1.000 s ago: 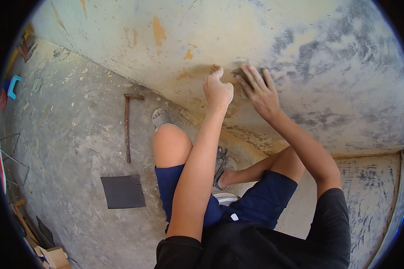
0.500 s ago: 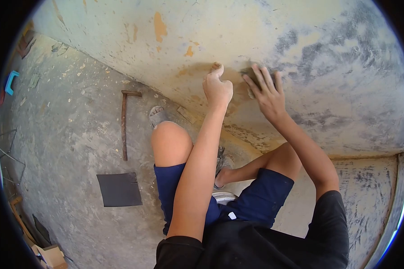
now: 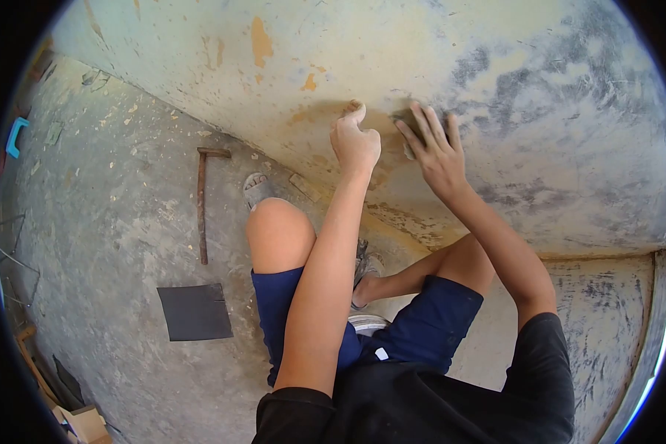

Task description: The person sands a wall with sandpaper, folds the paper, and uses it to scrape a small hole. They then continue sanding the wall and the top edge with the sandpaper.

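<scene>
My right hand [image 3: 441,154] lies with fingers stretched over a dark piece of sandpaper [image 3: 405,118], pressing it flat on the patchy wall [image 3: 392,44]. A paler edge of the piece shows below the fingers. To its left, my left hand [image 3: 356,144] is closed in a fist against the same wall, knuckles up. Whatever its curled fingers may hold is hidden. Around both hands the wall surface is yellowish, with brown patches to the left and dark grey smears to the right.
On the concrete floor [image 3: 118,222] lie a long-handled hammer [image 3: 203,207] and a square black sheet [image 3: 194,312]. At the left edge are a blue plastic item [image 3: 16,137] and a cardboard box [image 3: 89,424]. My bent knees are below the hands, close to the wall.
The view has shifted very slightly. My right hand has moved a little up and left on the wall with the sandpaper; my left hand stays nearly in place.
</scene>
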Demonstrator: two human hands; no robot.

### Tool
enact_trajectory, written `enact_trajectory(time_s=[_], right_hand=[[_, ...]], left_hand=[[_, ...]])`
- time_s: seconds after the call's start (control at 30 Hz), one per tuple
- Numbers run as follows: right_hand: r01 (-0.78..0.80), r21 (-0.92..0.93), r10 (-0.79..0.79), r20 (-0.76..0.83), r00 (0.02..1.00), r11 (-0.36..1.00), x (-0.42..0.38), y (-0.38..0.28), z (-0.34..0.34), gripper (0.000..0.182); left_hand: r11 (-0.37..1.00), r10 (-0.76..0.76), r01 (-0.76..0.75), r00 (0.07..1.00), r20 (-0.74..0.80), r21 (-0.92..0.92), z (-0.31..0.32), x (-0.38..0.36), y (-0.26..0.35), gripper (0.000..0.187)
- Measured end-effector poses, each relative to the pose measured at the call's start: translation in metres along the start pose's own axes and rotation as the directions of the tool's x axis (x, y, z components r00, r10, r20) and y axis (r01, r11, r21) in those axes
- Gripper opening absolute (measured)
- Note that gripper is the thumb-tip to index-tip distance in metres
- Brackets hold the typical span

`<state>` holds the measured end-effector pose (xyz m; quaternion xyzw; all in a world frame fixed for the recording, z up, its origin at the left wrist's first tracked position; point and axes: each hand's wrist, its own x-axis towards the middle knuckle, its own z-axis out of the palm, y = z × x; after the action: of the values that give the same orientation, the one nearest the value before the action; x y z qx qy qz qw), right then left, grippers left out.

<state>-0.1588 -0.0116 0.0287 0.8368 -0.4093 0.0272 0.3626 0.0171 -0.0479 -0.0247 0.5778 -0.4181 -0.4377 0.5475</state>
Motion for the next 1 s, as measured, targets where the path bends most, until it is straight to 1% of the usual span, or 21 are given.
enact_trajectory(time_s=[0.03, 0.07, 0.1, 0.17, 0.2, 0.23, 0.27, 0.3, 0.33, 0.37, 0.4, 0.43, 0.53, 0.67, 0.73, 0.77, 0.83, 0.87, 0.93, 0.97, 1.0], right_hand=[[-0.034, 0.009, 0.034, -0.012, 0.999, 0.999, -0.008, 0.004, -0.004, 0.052], [-0.038, -0.049, 0.04, 0.04, 0.998, 0.998, -0.013, 0.007, -0.005, 0.051], [-0.042, -0.05, 0.044, 0.042, 0.998, 0.998, -0.01, 0.005, -0.005, 0.051], [-0.007, -0.101, 0.013, 0.053, 0.999, 0.995, 0.009, -0.007, 0.0, 0.051], [-0.012, -0.098, 0.017, 0.051, 0.999, 0.995, 0.021, -0.015, 0.005, 0.051], [0.021, -0.101, -0.016, 0.047, 0.999, 0.995, 0.034, -0.023, 0.01, 0.051], [0.053, -0.104, -0.048, 0.046, 0.998, 0.993, 0.039, -0.027, 0.012, 0.052], [0.053, -0.103, -0.048, 0.048, 0.998, 0.993, 0.037, -0.026, 0.011, 0.052], [0.041, -0.019, -0.041, 0.031, 0.999, 0.999, 0.036, -0.022, 0.01, 0.053], [0.036, 0.067, -0.037, 0.015, 0.999, 0.997, 0.034, -0.017, 0.009, 0.053], [0.067, -0.051, -0.065, 0.05, 0.997, 0.996, 0.027, -0.011, 0.005, 0.053], [0.071, -0.051, -0.068, 0.052, 0.996, 0.996, 0.017, -0.004, 0.002, 0.053], [0.006, -0.038, -0.005, 0.031, 1.0, 0.999, 0.001, 0.005, -0.003, 0.052], [0.029, -0.111, -0.027, 0.015, 1.0, 0.993, 0.031, -0.017, 0.007, 0.049], [0.051, -0.078, -0.045, 0.075, 0.996, 0.996, 0.047, -0.028, 0.007, 0.047], [0.047, -0.083, -0.041, 0.079, 0.996, 0.995, 0.043, -0.025, 0.005, 0.047], [0.059, -0.021, -0.057, 0.071, 0.996, 0.998, 0.039, -0.016, 0.0, 0.046], [0.063, -0.055, -0.059, 0.062, 0.996, 0.997, 0.031, -0.011, -0.007, 0.047], [0.05, -0.047, -0.048, 0.041, 0.998, 0.998, 0.008, 0.003, -0.01, 0.047], [0.032, -0.038, -0.031, 0.012, 0.999, 0.999, 0.0, 0.009, -0.009, 0.048], [0.043, -0.07, -0.04, 0.043, 0.998, 0.997, 0.001, 0.011, -0.015, 0.048]], left_hand=[[1.0, -0.018, 0.018, 1.0, 0.022, 0.003, -0.001, 0.002, 0.001, 0.051], [1.0, -0.016, 0.016, 1.0, 0.022, 0.002, -0.002, 0.003, 0.001, 0.051], [1.0, 0.009, -0.009, 1.0, 0.015, 0.004, -0.002, 0.001, 0.001, 0.052], [0.999, 0.038, -0.038, 0.999, 0.012, 0.011, 0.0, 0.0, 0.0, 0.052], [0.999, 0.039, -0.039, 0.999, -0.001, 0.01, 0.001, 0.0, -0.001, 0.053], [0.999, 0.038, -0.038, 0.999, -0.015, 0.008, 0.0, -0.001, 0.0, 0.054], [0.999, 0.036, -0.035, 0.999, -0.013, 0.012, -0.001, -0.002, 0.0, 0.054], [0.999, -0.006, 0.005, 1.0, -0.017, -0.035, -0.003, -0.003, 0.004, 0.055], [0.995, -0.046, 0.044, 0.999, -0.021, -0.085, -0.005, -0.003, 0.008, 0.056], [0.995, -0.049, 0.046, 0.998, -0.027, -0.09, -0.005, -0.002, 0.008, 0.056], [0.994, -0.048, 0.044, 0.998, -0.038, -0.102, -0.005, -0.001, 0.006, 0.056], [0.993, -0.048, 0.042, 0.998, -0.044, -0.113, -0.005, -0.001, 0.005, 0.056], [0.994, -0.052, 0.049, 0.998, -0.024, -0.095, -0.006, 0.001, 0.004, 0.056], [0.991, -0.026, 0.021, 0.999, -0.033, -0.131, -0.002, 0.001, 0.004, 0.056], [0.969, -0.129, 0.123, 0.992, -0.012, -0.214, 0.001, 0.001, 0.006, 0.058], [0.969, -0.127, 0.123, 0.992, -0.005, -0.215, 0.003, -0.001, 0.008, 0.058], [0.975, -0.072, 0.052, 0.993, -0.088, -0.218, 0.006, -0.003, 0.006, 0.06], [0.974, -0.074, 0.052, 0.993, -0.089, -0.222, 0.006, -0.002, 0.005, 0.06], [0.981, -0.147, 0.144, 0.989, -0.011, -0.133, 0.003, -0.002, 0.005, 0.065], [0.98, -0.146, 0.143, 0.989, -0.01, -0.136, 0.003, -0.001, 0.006, 0.065], [0.983, -0.133, 0.13, 0.991, -0.016, -0.131, 0.004, -0.001, 0.006, 0.066]])
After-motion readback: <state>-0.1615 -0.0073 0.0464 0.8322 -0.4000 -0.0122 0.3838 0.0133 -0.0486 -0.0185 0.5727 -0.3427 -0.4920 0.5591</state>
